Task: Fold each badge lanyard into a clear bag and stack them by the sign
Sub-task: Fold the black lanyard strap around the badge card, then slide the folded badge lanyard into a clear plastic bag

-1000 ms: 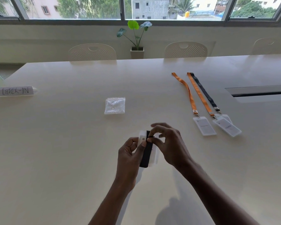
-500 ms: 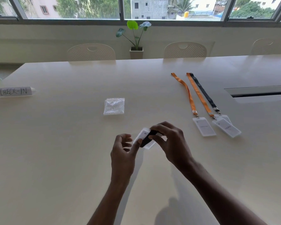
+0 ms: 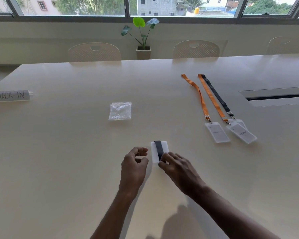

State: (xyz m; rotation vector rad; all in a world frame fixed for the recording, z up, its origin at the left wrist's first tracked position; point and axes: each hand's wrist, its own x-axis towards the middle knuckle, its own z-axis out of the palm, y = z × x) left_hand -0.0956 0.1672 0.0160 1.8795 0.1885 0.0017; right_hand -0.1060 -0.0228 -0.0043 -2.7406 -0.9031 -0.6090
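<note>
- On the table [image 3: 76, 152]: wrapped badge [image 3: 160, 150] lies flat; right hand [image 3: 178, 167] pinches its near end.
- Left hand [image 3: 134, 165]: loosely curled, empty.
- Risk: on release, the strap may spring loose before bagging.

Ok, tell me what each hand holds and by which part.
The right hand pinches the near end of the white badge card wrapped in its black lanyard; the left hand holds nothing.

Pale table [image 3: 59, 152] with cable slot [image 3: 276, 96] — chairs [image 3: 94, 52], potted plant [image 3: 143, 37] and windows [image 3: 72, 6] beyond
</note>
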